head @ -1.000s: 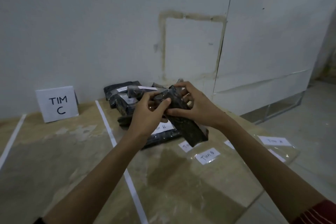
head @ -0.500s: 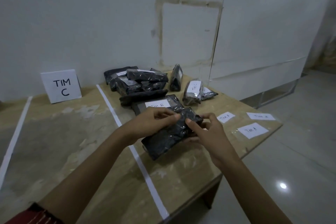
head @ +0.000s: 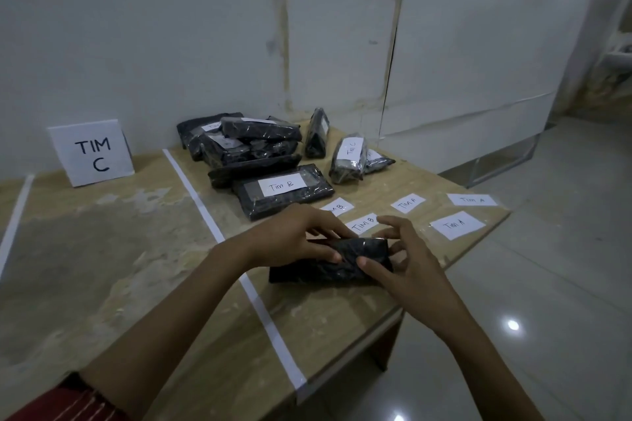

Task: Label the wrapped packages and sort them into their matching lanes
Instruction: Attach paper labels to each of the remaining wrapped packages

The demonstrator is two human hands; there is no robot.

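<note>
My red striped sleeve point(head: 68, 400) lay nearest, at the lower left. Past it, my left hand point(head: 290, 236) curled over the top of an oblong package in crinkled, glossy black plastic wrap point(head: 328, 267), thumb on its near face. My right hand point(head: 403, 260) pinched the package's right end, thumb on the front and fingers spread behind. The package sat low over the pale, worn wooden table point(head: 136, 267), just right of a white tape line point(head: 260, 304). I could not tell whether it touched the wood.

Just beyond my fingers lay a white paper slip handwritten "TIM B" point(head: 364, 223). To its right were three slips reading "TIM A" point(head: 457, 225), flat under clear film.

Farther back lay a flat black wrapped package labelled "TIM B" point(head: 284, 190). Right of it was a rounder, shinier bundle marked "TIM C" point(head: 349, 159). Behind them was a heap of black wrapped packages point(head: 239, 143), their labels too small to read.

Across the tape line, a white card sign lettered "TIM C" point(head: 90, 152) stood against the grey-white wall point(head: 171, 27).
</note>
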